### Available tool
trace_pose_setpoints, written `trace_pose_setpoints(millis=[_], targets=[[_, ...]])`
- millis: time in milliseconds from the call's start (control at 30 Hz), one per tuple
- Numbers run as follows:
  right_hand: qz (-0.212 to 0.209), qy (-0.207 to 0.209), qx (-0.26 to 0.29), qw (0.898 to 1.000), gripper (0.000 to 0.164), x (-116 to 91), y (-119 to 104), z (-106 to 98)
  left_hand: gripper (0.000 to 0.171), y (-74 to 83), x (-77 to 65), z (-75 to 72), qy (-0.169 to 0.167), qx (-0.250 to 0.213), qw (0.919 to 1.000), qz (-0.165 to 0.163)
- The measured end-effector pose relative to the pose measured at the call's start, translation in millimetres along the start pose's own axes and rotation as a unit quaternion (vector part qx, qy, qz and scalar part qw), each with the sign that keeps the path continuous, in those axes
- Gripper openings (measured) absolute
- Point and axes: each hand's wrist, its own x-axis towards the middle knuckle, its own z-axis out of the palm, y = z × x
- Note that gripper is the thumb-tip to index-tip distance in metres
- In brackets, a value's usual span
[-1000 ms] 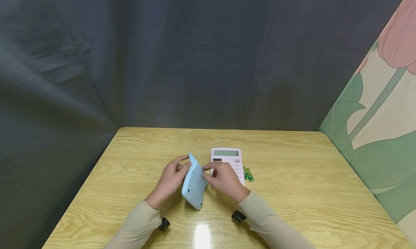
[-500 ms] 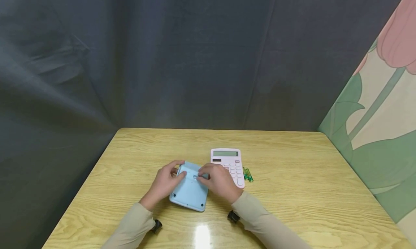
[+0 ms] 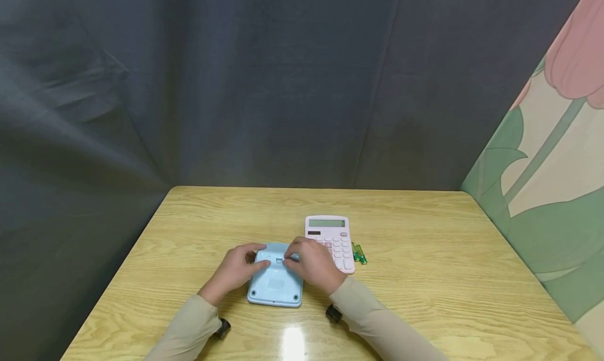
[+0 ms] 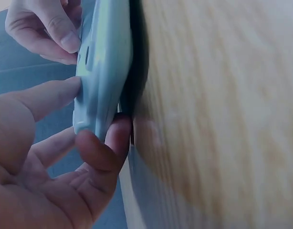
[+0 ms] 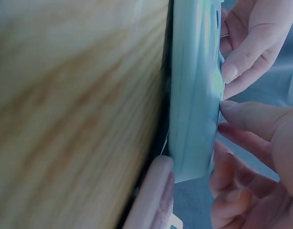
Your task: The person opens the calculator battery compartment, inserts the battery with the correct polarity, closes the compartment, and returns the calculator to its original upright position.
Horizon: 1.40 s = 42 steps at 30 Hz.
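A light blue calculator [image 3: 276,285] is face down in front of me, its back with dark round feet turned up. My left hand [image 3: 234,269] grips its far left corner; in the left wrist view, one fingertip touches the back while other fingers [image 4: 119,138] curl around the edge. My right hand [image 3: 312,261] has its thumb and forefinger tips on the back, beside a small recess [image 3: 279,260]. The right wrist view shows this thumb [image 5: 230,107] close to the forefinger; whether they pinch a small part is hidden.
A pink calculator [image 3: 326,223], face up, lies just right of and behind the blue one, partly covered by my right hand. Green batteries [image 3: 360,253] lie against its right side. The wooden table [image 3: 424,277] ends at a dark curtain [image 3: 302,88].
The blue calculator has gone from steeply tilted on its edge to nearly flat, with its back facing up. Both hands have moved slightly left and down with it.
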Motion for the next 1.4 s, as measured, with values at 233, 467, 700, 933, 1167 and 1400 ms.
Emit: trace_pose_setpoints(millis=[233, 467, 700, 933, 1167, 1400], targets=[[-0.009, -0.003, -0.019, 1.000, 0.011, 2.9, -0.6, -0.5, 0.042, 3.0, 0.2, 0.8, 0.004, 0.023, 0.9997, -0.005], [-0.025, -0.008, -0.023, 0.999, 0.010, 4.1, -0.1, -2.9, 0.042, 5.4, 0.8, 1.1, 0.005, 0.023, 0.9997, -0.010], [-0.027, -0.005, -0.034, 0.999, 0.012, 4.9, 0.2, -1.2, 0.044, 7.8, -0.6, 0.2, 0.004, 0.012, 0.9997, -0.021], [-0.021, -0.004, -0.028, 0.999, 0.012, 8.4, 1.6, 1.5, 0.046, 8.2, 0.0, -0.2, 0.000, -0.013, 0.9994, -0.033], [-0.013, -0.007, -0.019, 1.000, 0.010, 10.2, 3.1, 2.3, 0.046, 5.0, 2.4, -0.4, 0.000, -0.031, 0.9989, -0.035], [-0.014, -0.010, -0.025, 1.000, 0.013, 10.4, 3.8, 1.8, 0.047, 3.3, 5.2, -0.3, -0.001, -0.033, 0.9990, -0.032]])
